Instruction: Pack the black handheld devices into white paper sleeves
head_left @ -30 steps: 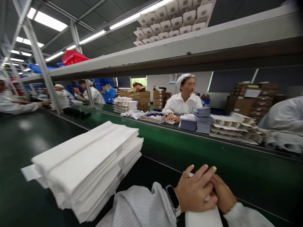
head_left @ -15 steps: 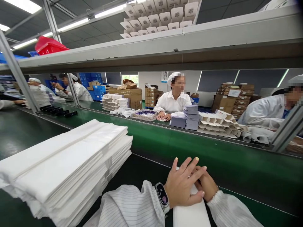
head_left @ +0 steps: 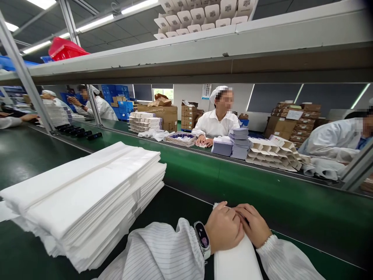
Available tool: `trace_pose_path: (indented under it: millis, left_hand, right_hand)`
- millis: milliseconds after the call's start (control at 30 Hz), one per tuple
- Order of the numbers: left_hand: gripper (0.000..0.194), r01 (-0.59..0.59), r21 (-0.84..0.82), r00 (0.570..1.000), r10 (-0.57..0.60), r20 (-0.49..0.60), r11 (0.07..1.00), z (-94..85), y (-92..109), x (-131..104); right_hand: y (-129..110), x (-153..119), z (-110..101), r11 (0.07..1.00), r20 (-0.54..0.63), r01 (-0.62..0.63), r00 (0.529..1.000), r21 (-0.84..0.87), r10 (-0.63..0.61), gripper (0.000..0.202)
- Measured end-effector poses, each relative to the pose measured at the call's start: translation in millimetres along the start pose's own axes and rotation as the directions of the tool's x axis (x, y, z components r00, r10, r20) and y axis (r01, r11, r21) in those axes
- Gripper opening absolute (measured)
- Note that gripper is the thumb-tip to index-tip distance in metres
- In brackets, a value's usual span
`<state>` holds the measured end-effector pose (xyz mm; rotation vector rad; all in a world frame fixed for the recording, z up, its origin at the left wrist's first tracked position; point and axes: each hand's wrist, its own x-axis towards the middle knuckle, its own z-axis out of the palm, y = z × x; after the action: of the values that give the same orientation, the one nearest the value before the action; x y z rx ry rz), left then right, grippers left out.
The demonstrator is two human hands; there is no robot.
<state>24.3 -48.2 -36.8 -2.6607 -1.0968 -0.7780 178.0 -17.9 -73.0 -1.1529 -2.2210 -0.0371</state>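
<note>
A narrow folded white sheet, or small pile of sheets (head_left: 237,262), lies on the dark work surface before me. My left hand (head_left: 224,227), with a watch at the wrist, rests on its far part with fingers curled in; whatever they hold is hidden. Against it, at the sheet's right edge, my right hand (head_left: 253,224) is closed, its fingers bent and pressed together. Its fingertips disappear behind the left hand, so I cannot see what is between them. To the left stands a thick stack of folded white sheets (head_left: 96,186), apart from both hands.
A green conveyor belt (head_left: 204,182) runs behind my hands. A long shelf (head_left: 180,58) crosses overhead on metal posts. Across the belt are a co-worker (head_left: 217,122), grey-lilac stacks (head_left: 239,144), carton dividers (head_left: 272,153) and a basket (head_left: 180,139). Black items (head_left: 78,132) lie farther left.
My left hand's spread fingers have curled into a closed shape. My right hand, formerly partly beneath it, now sits beside it on the right. The view has shifted slightly.
</note>
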Motion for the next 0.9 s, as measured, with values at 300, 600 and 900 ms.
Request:
trace_pose_path:
  millis: [300,600,900]
  left_hand:
    - [0.014,0.366,-0.194,0.931,-0.359,0.071,0.91,3.2,-11.9,0.4]
    - [0.014,0.427,-0.246,0.904,-0.41,0.119,0.87,3.7,-16.7,1.3]
    - [0.015,0.377,-0.267,0.926,-0.37,0.078,0.887,-5.2,-11.1,3.5]
  right_hand:
    - [-2.1,0.6,-0.5,1.0,-0.03,0.004,1.0,-0.023,-0.005,0.023]
    - [-2.5,0.9,-0.5,1.0,-0.076,-0.005,0.997,-0.017,0.004,0.021]
    - [-5.1,2.3,-1.9,0.997,-0.051,0.04,0.998,-0.06,-0.043,0.021]
